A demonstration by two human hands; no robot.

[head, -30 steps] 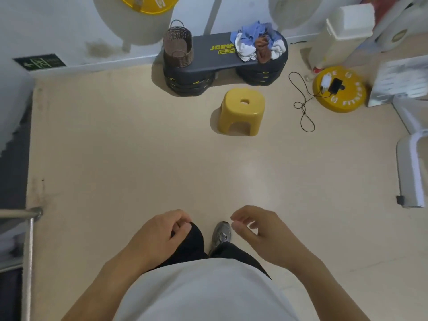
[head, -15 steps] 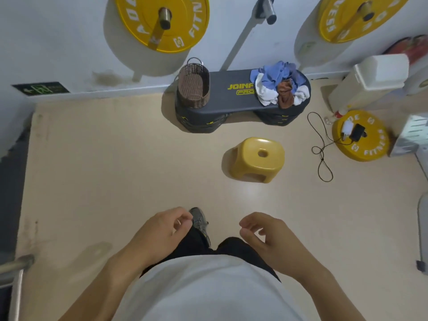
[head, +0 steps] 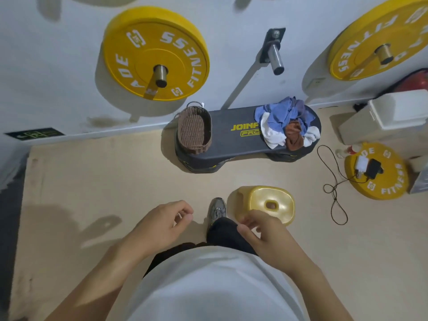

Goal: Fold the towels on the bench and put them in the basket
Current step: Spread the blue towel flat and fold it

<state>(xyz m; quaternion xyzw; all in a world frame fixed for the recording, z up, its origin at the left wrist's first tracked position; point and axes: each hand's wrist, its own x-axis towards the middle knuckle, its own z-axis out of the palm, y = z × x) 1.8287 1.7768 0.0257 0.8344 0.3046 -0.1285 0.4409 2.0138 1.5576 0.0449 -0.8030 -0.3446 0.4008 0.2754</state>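
1. Compared with a moment ago, the bench [head: 222, 140] and the yellow stool [head: 264, 202] sit lower and nearer in view, and the wall plates have come fully into sight, so the person has walked closer
2. Room: a pale wall [head: 58, 66] carries two yellow weight plates, one on the left [head: 155, 54] and one on the right [head: 375, 38], with a bare peg [head: 274, 55] between them; the floor [head: 104, 181] is smooth beige
3. Bench: low and dark, set against the wall, with the basket [head: 193, 129] on its left end and the towels [head: 287, 125] heaped unfolded on its right end, blue, white and brown tangled together; the basket looks empty
4. Stool: it stands between the person and the bench, just beside the forward shoe [head: 216, 209]; I judge it a trip risk if the next step goes straight ahead
5. Cable [head: 333, 181]: it loops loose on the floor to the right, running to a charger on a floor plate [head: 376, 171], and could snag a foot that steps wide around the stool
6. Hands: the left hand [head: 162, 224] and right hand [head: 266, 235] hang in front of the body, fingers loosely curled, holding nothing; no folding has begun
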